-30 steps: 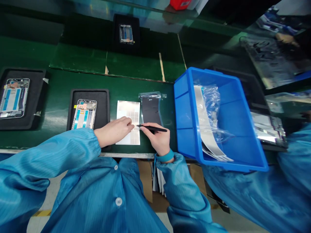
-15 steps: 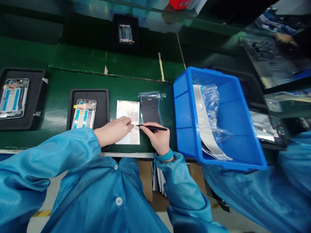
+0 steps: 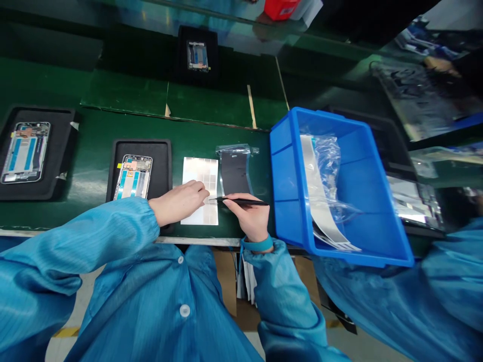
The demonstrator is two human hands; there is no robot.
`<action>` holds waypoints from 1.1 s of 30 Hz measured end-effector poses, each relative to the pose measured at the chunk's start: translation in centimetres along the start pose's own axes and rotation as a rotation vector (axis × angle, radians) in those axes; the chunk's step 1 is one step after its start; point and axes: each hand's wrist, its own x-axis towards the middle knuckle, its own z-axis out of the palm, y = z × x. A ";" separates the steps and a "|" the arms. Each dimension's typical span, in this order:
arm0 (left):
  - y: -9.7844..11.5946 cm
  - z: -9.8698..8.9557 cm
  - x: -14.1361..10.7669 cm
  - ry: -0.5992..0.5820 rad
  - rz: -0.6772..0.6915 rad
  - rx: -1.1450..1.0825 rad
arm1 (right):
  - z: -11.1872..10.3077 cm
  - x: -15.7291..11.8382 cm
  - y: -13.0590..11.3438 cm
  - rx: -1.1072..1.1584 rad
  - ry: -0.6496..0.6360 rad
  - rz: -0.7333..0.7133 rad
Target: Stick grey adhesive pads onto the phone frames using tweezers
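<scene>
A white sheet with silvery rectangular patches (image 3: 192,215) lies on the green table. My left hand (image 3: 181,201) rests on it with curled fingers pressed together near the sheet's middle; whether anything is between the fingertips is too small to tell. My right hand (image 3: 252,216) grips a thin black pointed tool (image 3: 247,202), its tip over the sheet beside my left fingertips. A dark film in a clear sleeve (image 3: 234,173) lies just behind my right hand. Left of the sheet, an opened phone (image 3: 133,176) lies in a black tray (image 3: 161,173), partly hidden by my left sleeve.
A blue bin (image 3: 289,186) at the right holds silvery strips (image 3: 320,191) and clear plastic. Another opened phone (image 3: 26,152) sits in a tray at far left, a third (image 3: 198,56) on the raised back surface. A person's blue sleeve is at the right.
My right hand and the black tool have moved slightly right, drawing the tip back a little. My left hand stays on the sheet. The whole view has shifted slightly.
</scene>
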 end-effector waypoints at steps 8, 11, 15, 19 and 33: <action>-0.2 -1.2 -0.5 0.076 -0.037 -0.186 | -0.3 -0.5 -0.3 0.152 0.066 0.038; 0.1 -2.8 -1.6 0.156 -0.146 -0.429 | 0.2 -1.0 -1.5 0.133 0.039 0.034; 0.5 -4.1 -2.9 0.164 -0.235 -0.641 | 1.2 -1.7 -2.7 0.146 -0.002 0.034; 0.4 -4.2 -3.8 0.148 -0.220 -0.674 | 2.1 -2.3 -2.9 0.165 -0.025 0.025; -0.5 -4.5 -6.4 0.189 -0.220 -0.661 | 4.7 -3.2 -5.3 0.122 -0.093 0.029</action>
